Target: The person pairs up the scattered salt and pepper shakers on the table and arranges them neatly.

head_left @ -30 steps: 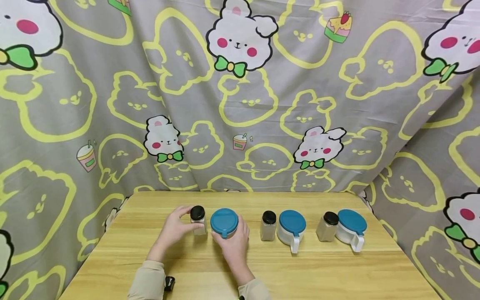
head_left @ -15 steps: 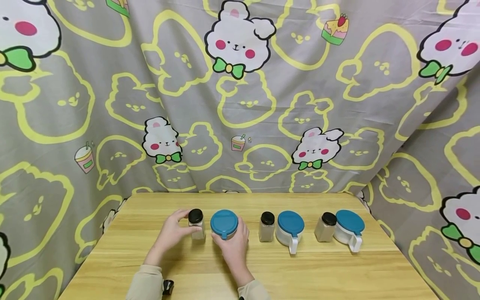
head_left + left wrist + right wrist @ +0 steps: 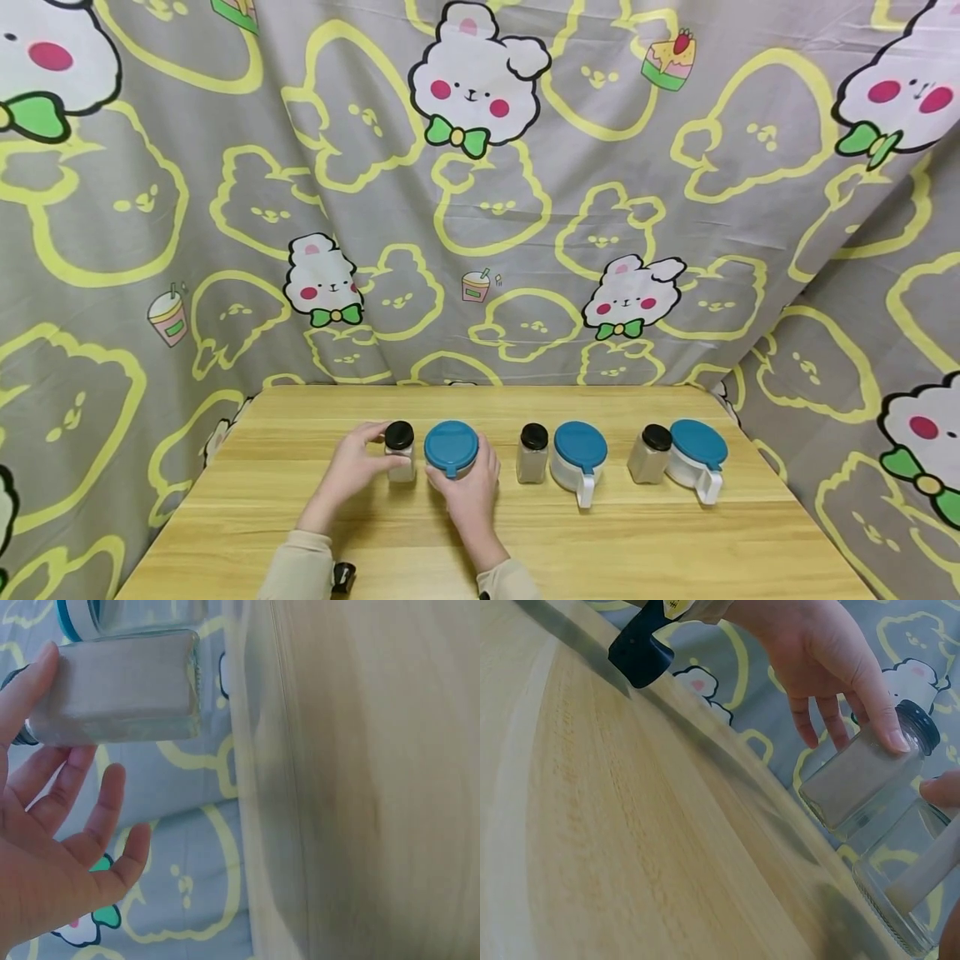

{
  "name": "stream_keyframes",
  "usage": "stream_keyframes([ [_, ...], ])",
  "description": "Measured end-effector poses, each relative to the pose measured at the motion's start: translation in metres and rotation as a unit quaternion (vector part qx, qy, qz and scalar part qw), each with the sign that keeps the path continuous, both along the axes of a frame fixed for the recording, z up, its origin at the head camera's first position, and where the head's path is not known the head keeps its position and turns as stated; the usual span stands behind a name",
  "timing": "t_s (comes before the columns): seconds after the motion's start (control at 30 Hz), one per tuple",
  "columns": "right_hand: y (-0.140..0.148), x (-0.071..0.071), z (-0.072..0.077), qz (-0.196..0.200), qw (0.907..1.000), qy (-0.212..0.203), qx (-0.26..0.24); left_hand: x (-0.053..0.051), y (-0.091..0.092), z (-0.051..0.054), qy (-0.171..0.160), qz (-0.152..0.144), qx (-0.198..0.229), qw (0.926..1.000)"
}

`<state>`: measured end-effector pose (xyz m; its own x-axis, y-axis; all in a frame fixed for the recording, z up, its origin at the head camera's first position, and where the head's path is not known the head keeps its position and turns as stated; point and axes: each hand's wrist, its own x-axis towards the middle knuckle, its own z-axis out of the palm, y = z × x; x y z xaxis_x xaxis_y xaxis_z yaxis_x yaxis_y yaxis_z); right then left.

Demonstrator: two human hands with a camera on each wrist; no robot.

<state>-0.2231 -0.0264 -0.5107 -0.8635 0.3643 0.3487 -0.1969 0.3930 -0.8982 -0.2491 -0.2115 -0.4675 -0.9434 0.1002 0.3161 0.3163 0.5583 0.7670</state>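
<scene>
My left hand (image 3: 360, 463) pinches a square glass spice jar (image 3: 401, 462) with a black lid between thumb and fingers. In the left wrist view the other fingers of the left hand (image 3: 67, 847) spread away from the jar (image 3: 120, 686), and curtain shows between its base and the tabletop. My right hand (image 3: 472, 492) grips a clear glass seasoning pot (image 3: 451, 446) with a blue lid, just right of the jar. The right wrist view shows part of this pot (image 3: 889, 862) beside the jar (image 3: 862, 776); whether its base touches the table is unclear.
Farther right on the wooden table (image 3: 600, 550) stand two pairs: a black-lidded jar (image 3: 532, 457) beside a blue-lidded pot (image 3: 580, 450), then another jar (image 3: 649, 457) against another pot (image 3: 697, 450). Both pots' white handles point forward. A patterned curtain (image 3: 480, 208) hangs behind the table.
My left hand has shifted slightly right and nearer with the jar, closing some of the gap to the pot. The right hand keeps its grip with little movement. The head view has shifted slightly.
</scene>
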Motion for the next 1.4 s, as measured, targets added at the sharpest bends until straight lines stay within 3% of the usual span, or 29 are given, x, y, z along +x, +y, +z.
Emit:
stream_keyframes([
  [0.77, 0.001, 0.000, -0.006, -0.005, 0.9998, -0.019, 0.003, -0.002, 0.009, -0.007, -0.044, 0.014, -0.010, 0.9989],
  [1.13, 0.001, 0.001, -0.008, -0.017, 0.9996, 0.004, 0.022, -0.001, 0.011, -0.006, -0.069, 0.026, -0.018, 0.9971],
  [1.4, 0.001, -0.001, -0.009, -0.007, 0.9998, -0.018, 0.007, 0.000, 0.012, -0.006, -0.079, 0.025, -0.013, 0.9965],
])
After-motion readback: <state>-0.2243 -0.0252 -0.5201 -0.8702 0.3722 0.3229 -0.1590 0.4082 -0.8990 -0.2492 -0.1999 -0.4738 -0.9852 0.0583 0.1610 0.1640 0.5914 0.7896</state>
